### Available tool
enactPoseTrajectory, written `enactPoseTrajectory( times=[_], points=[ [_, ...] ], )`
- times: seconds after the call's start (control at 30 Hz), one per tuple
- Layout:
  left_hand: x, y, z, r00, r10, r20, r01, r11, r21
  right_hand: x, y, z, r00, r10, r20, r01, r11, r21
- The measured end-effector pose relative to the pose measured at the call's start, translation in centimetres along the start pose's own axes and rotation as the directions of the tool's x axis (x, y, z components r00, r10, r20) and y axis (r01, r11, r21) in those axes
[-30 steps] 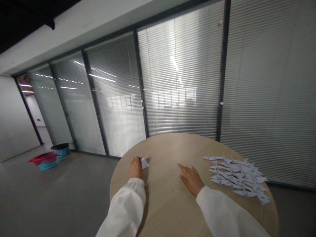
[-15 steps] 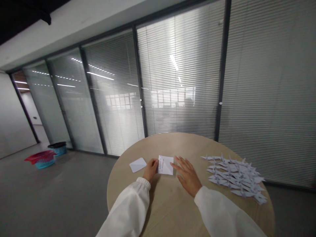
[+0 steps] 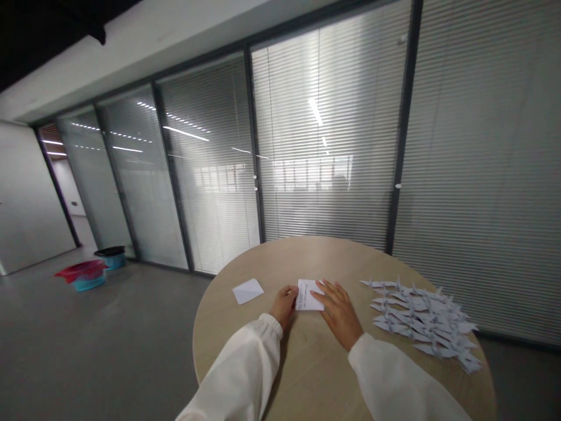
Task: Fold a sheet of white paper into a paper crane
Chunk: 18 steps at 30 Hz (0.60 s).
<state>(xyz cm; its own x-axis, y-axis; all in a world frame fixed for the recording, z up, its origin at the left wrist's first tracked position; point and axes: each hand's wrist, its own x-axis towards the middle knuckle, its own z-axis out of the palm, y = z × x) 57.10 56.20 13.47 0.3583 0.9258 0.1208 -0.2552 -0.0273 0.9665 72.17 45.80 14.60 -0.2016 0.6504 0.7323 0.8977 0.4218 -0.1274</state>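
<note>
A white square sheet of paper [image 3: 308,294] lies on the round wooden table [image 3: 307,257] in front of me. My left hand [image 3: 284,304] pinches the sheet's left edge with curled fingers. My right hand [image 3: 338,311] lies flat, fingers stretched, with its fingertips on the sheet's right side. A second white sheet [image 3: 248,290] lies apart to the left, untouched. A spread of several folded white paper cranes [image 3: 423,318] covers the table's right side, a little beyond my right hand.
Glass partitions with closed blinds [image 3: 333,146] stand right behind the table. On the grey floor at the far left sit a red basket on a blue tub [image 3: 83,276] and a dark bin [image 3: 110,256].
My left hand left the sheet pile at the left and brought one sheet to the middle. My right hand slid onto that sheet. The view shifted slightly.
</note>
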Motion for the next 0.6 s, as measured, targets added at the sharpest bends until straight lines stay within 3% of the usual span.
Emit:
enactPoseTrajectory(
  times=[0.47,0.6],
  points=[
    [-1.8,2.0,0.2,0.992,-0.090,0.093,0.108,0.972,-0.208,-0.1,0.5,-0.2,1.000,0.006,-0.026,-0.003,0.994,0.112],
    [-2.2,2.6,0.1,0.989,-0.033,0.145,0.062,0.978,-0.199,0.0,0.3,-0.1,0.998,0.054,-0.042,-0.043,0.974,0.222]
  ],
)
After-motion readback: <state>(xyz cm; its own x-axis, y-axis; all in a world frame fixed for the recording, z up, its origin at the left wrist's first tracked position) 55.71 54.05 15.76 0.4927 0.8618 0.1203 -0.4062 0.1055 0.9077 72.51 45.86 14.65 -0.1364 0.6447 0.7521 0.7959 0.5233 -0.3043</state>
